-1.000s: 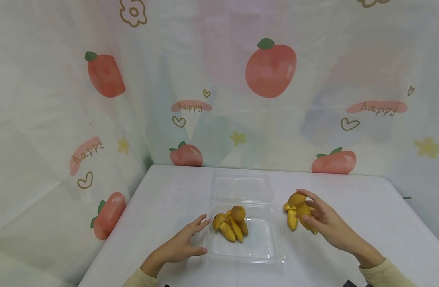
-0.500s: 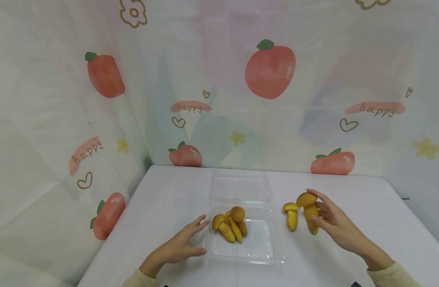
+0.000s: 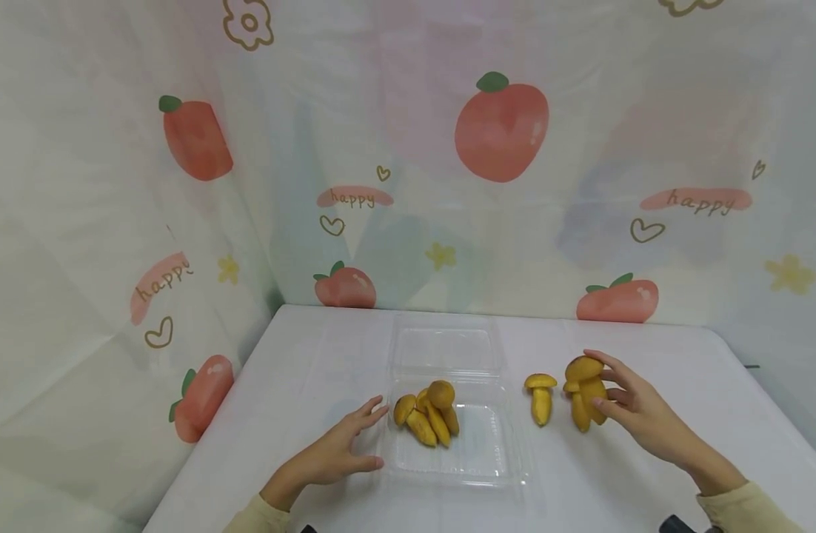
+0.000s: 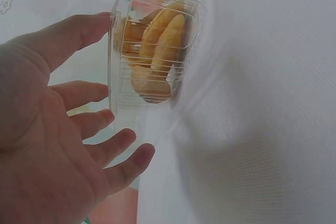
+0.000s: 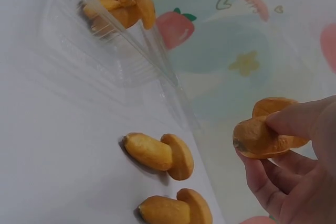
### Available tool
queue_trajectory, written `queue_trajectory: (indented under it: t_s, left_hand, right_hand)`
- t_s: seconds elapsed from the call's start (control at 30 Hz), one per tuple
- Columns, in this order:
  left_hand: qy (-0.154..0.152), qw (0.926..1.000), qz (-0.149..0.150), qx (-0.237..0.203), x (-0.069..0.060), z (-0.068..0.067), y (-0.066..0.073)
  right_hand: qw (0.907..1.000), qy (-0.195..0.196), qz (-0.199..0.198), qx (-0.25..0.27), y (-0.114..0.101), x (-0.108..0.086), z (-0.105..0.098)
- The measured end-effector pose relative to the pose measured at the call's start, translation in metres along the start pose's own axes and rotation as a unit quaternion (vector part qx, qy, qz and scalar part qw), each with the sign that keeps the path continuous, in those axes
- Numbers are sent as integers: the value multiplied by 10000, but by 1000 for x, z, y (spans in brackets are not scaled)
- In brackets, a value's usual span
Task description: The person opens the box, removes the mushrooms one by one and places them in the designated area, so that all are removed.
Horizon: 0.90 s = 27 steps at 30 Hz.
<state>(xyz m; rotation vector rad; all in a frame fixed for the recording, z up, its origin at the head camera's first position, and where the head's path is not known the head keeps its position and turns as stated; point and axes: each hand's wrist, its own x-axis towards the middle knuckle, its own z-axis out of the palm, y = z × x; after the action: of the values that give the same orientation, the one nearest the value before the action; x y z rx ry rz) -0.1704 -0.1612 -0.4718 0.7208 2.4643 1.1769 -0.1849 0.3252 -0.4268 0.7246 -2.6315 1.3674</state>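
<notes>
My right hand (image 3: 637,414) pinches a yellow-brown mushroom (image 5: 257,135) between thumb and fingers, held above the table. Below it in the right wrist view, two more yellow mushrooms lie on the cloth: one nearer the box (image 5: 149,151) and another (image 5: 165,211) at the lower edge. In the head view the held mushroom partly covers the second one. A clear plastic box (image 3: 475,474) stands open at the middle, with several mushrooms (image 3: 421,429) grouped in its left part. My left hand (image 3: 331,455) has its fingers spread at the box's left side, fingertips at the rim.
The box's clear lid (image 3: 448,352) lies folded back behind it. A white cloth covers the table (image 3: 321,355). Printed fabric (image 3: 408,148) with fruit and hearts hangs behind the table and along its left side.
My right hand, with the mushroom in it, has moved to the right, uncovering the left of the two loose mushrooms. The left hand and the box have stayed put.
</notes>
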Motion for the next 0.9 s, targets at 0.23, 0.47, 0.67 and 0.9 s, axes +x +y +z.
queue_trajectory:
  t_s: [0.23, 0.47, 0.67, 0.9]
  left_hand:
    - [-18, 9999, -103, -56, -1, -2, -2]
    - [-79, 9999, -64, 0, 1, -1, 0]
    - [-136, 9998, -151, 79, 2, -2, 2]
    - [-134, 9997, -83, 181, 5, -3, 1]
  right_hand:
    - [9998, 32, 211, -16, 12, -3, 0]
    - [9991, 256, 309, -139, 23, -7, -3]
    - [9982, 308, 422, -281, 29, -10, -10]
    - [9974, 421, 347, -463, 39, -13, -25]
